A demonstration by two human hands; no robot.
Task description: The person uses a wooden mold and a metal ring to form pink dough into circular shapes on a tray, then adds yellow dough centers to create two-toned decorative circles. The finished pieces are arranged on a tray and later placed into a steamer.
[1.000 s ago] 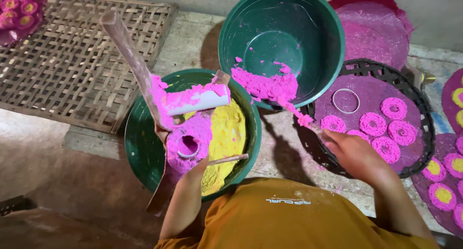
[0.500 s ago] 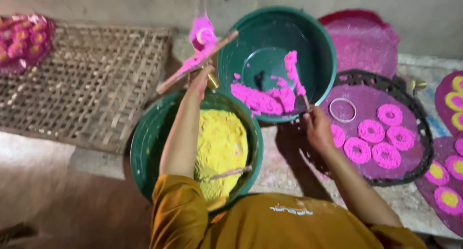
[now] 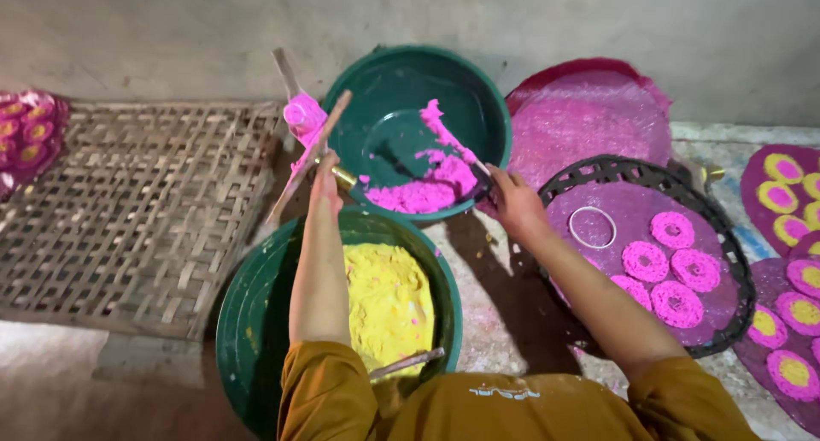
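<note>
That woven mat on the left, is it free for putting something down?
Mostly bare: the woven mat holds only pink rings at its far left corner. The round tray has some room around its metal ring. Between the two green basins it is crowded with hands.

A woven mat (image 3: 128, 210) lies at left. Two basins sit centre, the upper basin (image 3: 401, 99) behind the lower basin (image 3: 248, 321). A tray (image 3: 726, 244) with dough rings (image 3: 675, 274) lies right.
</note>
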